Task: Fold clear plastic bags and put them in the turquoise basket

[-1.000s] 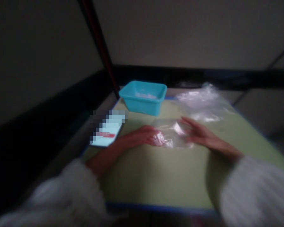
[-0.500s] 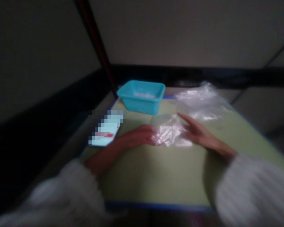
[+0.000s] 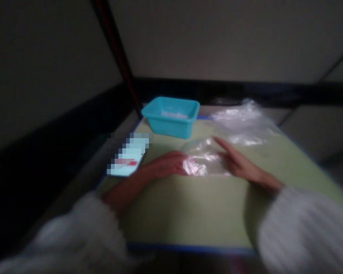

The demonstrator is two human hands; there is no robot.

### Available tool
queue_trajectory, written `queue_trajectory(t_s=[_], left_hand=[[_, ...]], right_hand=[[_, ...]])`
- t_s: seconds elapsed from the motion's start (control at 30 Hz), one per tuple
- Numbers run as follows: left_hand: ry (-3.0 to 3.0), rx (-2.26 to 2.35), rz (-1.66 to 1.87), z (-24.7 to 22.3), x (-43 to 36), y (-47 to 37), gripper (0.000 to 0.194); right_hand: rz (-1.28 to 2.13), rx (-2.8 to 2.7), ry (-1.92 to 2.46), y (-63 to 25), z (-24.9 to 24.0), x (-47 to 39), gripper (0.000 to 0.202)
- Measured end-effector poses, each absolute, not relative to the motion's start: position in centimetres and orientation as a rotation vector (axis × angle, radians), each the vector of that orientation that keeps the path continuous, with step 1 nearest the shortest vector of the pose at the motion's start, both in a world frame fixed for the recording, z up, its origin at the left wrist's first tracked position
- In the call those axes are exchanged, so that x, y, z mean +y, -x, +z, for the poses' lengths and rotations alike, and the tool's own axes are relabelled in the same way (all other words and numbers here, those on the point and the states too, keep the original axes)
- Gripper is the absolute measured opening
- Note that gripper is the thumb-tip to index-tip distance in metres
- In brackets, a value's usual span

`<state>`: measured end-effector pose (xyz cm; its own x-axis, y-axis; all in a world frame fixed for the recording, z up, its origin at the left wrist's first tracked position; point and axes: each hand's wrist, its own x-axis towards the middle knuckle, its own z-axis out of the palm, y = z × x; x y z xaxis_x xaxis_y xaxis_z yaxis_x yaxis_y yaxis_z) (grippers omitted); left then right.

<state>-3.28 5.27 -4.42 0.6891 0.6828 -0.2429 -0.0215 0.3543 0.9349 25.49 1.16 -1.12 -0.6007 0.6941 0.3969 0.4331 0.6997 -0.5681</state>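
Note:
A small clear plastic bag (image 3: 204, 163), shiny and creased, lies on the table between my two hands. At its left end my left hand (image 3: 173, 163) is closed on the plastic, with the fingertips blurred and partly covered by its folds. Pinkish patches show through the bag on that side; what they are I cannot make out. My right hand (image 3: 241, 163) rests against the bag's right end, fingers apart, one stretched toward the far edge and the lower ones touching the film.
Behind the hands stands a turquoise basin (image 3: 171, 127) with pale pieces inside. More clear plastic (image 3: 246, 121) is heaped at the back right. A phone-like slab with a lit, pixelated face (image 3: 128, 167) lies left. The yellow-green table (image 3: 194, 213) has a blue edge.
The small bag looks flatter and more spread out, with fewer creases on its right side. My right hand has shifted slightly along it; the left hand stays nearly in place.

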Motion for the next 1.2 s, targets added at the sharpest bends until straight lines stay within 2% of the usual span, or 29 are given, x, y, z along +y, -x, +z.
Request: queue_trajectory(t_s=[0.2,0.4,0.63,0.83,1.0,1.2], left_hand=[[-1.260,0.645,0.468,-4.8,5.7,3.6,0.038],[-1.232,0.590,0.472,-5.0,5.9,3.7,0.032],[-1.156,0.573,0.489,-4.9,5.8,3.9,0.036],[-1.137,0.628,0.534,-3.8,5.5,3.3,0.037],[-1.172,0.786,0.704,-2.4,5.3,1.9,0.034],[-1.369,0.912,0.810,-3.2,6.3,1.8,0.037]], right_hand=[[0.616,-2.260,0.913,-25.1,-1.4,1.5,0.079],[1.004,-2.018,1.038,-24.9,-1.4,1.4,0.064],[0.927,-1.843,1.202,-24.2,-1.7,1.7,0.044],[0.940,-1.839,1.169,-23.9,-1.7,1.6,0.044],[1.014,-1.819,1.164,-23.7,-1.4,1.5,0.047],[1.027,-1.815,1.165,-23.6,-1.2,1.5,0.047]])
